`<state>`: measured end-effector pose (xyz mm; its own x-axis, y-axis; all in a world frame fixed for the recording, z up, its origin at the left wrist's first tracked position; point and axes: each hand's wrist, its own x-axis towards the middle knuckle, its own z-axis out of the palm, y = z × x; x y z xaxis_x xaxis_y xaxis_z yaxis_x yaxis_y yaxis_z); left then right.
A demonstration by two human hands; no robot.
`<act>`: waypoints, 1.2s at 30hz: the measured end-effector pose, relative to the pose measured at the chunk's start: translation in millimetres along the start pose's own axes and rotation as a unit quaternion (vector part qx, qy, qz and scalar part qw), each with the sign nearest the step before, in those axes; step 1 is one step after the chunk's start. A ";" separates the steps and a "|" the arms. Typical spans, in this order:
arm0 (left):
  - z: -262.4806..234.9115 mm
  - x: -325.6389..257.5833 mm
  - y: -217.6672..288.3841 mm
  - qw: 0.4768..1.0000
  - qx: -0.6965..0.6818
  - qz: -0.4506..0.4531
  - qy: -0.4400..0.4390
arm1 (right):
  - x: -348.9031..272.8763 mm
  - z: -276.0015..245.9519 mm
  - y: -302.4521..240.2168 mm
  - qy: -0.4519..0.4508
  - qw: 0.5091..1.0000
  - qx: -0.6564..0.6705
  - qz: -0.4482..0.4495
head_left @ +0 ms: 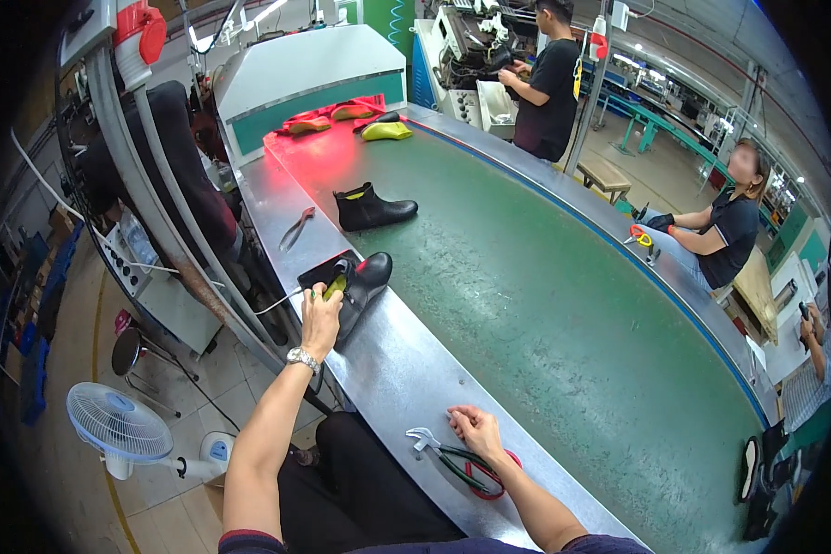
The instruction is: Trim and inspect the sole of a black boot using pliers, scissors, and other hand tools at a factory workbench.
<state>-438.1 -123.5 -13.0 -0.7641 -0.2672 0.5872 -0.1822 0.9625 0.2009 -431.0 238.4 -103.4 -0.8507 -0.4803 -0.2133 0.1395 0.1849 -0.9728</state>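
Observation:
My left hand (319,321) is closed on the upper part of a black ankle boot (367,279) at the inner edge of the metal ledge. A yellow-green shoe last (336,285) shows in its opening, under my fingers. My right hand (476,430) rests over the ledge by the green belt, its fingers curled together; whatever they may hold is hidden. Beside it lie lasting pincers (439,450) with a metal head and red and green handles. Farther along the belt stands another black ankle boot (375,210), upright, with a yellow-green inside.
A flat black device (321,273) with a white cable lies by the held boot. Pliers (297,229) lie farther up the ledge. Lasts (386,131) sit near the red-lit machine opening (277,166). A fan (120,423) stands at left. Several people work around the belt (563,305).

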 end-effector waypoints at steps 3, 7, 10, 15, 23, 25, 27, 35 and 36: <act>-3.7 -3.9 -1.6 1.000 -0.012 0.006 0.006 | -0.7 -0.6 1.9 0.000 1.000 -0.010 -0.017; -7.2 -11.5 -8.5 0.999 -0.036 -0.001 0.010 | 1.5 -1.2 0.1 -0.001 1.000 0.009 -0.004; -8.4 -15.0 -13.8 0.999 -0.053 -0.013 -0.005 | 1.4 -0.4 6.8 -0.002 1.000 0.005 -0.008; -16.1 9.4 -9.8 0.983 -0.080 -0.133 -0.102 | -0.1 -3.8 5.1 0.005 1.000 -0.015 0.002; -4.6 6.0 -16.7 0.974 -0.039 -0.155 -0.162 | -4.9 2.7 -1.9 -0.011 0.999 -0.008 0.034; 2.2 5.6 -13.9 0.974 -0.059 -0.154 -0.153 | -7.4 7.6 -18.6 -0.031 0.999 0.007 0.012; 0.4 1.9 -14.0 0.973 -0.067 -0.156 -0.155 | -42.8 17.3 -115.2 -0.232 0.969 0.062 -0.059; -12.6 -1.5 -5.8 0.976 -0.061 -0.138 -0.156 | -92.6 44.9 -199.5 -0.582 0.722 0.298 -0.225; -11.2 0.2 -11.8 0.977 -0.062 -0.132 -0.156 | -82.8 44.7 -210.8 -0.533 0.770 0.307 -0.170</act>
<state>-429.2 -135.5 -6.5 -0.8555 -0.4591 0.2393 -0.3364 0.8442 0.4173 -367.3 200.8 115.3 -0.0373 -0.9028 0.4284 0.4930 -0.3895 -0.7779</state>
